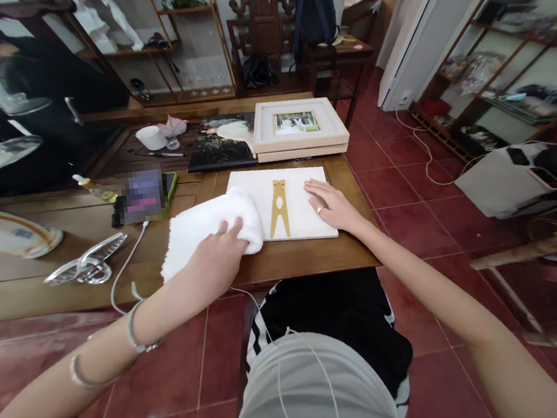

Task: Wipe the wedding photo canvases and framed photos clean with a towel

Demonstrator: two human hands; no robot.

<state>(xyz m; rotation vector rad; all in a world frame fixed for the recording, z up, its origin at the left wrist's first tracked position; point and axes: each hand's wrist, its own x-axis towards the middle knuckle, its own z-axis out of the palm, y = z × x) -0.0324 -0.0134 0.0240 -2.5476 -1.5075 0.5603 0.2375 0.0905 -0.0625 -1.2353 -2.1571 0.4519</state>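
My left hand (221,256) presses into a folded white towel (194,225), its fingers bent and partly sunk in the cloth. The towel covers the left end of a white rectangular board (305,223) lying on the wooden table. On the board's bare part is a flat gold piece (279,209) shaped like a long-legged animal, with small ears and an oval hole. To the right of this piece, my right hand (333,208), with a ring on one finger, rests on the board's right edge, fingers stretched out.
Behind the board are a framed photo (296,126) and a dark picture panel (220,138). Toward the left lie a clear hair claw clip (88,261), a phone-like device (143,196) with a white cable (124,270), and a dropper bottle (96,188). A white cup (150,138) stands farther back.
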